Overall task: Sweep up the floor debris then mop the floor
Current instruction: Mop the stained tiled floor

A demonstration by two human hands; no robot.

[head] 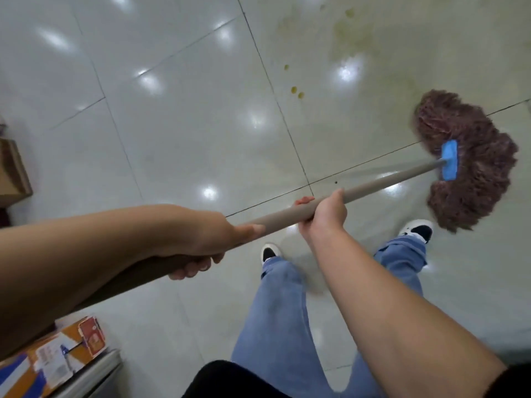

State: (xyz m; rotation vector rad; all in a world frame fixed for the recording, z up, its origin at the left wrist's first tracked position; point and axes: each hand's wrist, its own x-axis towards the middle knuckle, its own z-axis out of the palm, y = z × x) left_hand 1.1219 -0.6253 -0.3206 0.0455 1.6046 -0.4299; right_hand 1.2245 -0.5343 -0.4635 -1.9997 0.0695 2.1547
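A brown string mop head (471,156) with a blue clamp (449,163) lies on the glossy white tile floor (186,124) at the right. Its grey pole (379,185) runs down-left across the view. My right hand (324,211) grips the pole near its middle. My left hand (212,239) grips the pole's upper part, closer to me. Yellowish spots (296,91) and a smeared yellow-green stain (353,38) mark the tiles beyond the mop. A tiny dark speck (336,182) sits by a grout line.
My legs in blue jeans and two black-and-white shoes (418,229) stand just below the mop. A cardboard box (14,170) is at the left edge. An orange, white and blue carton (57,354) lies on a grey ledge at the bottom left.
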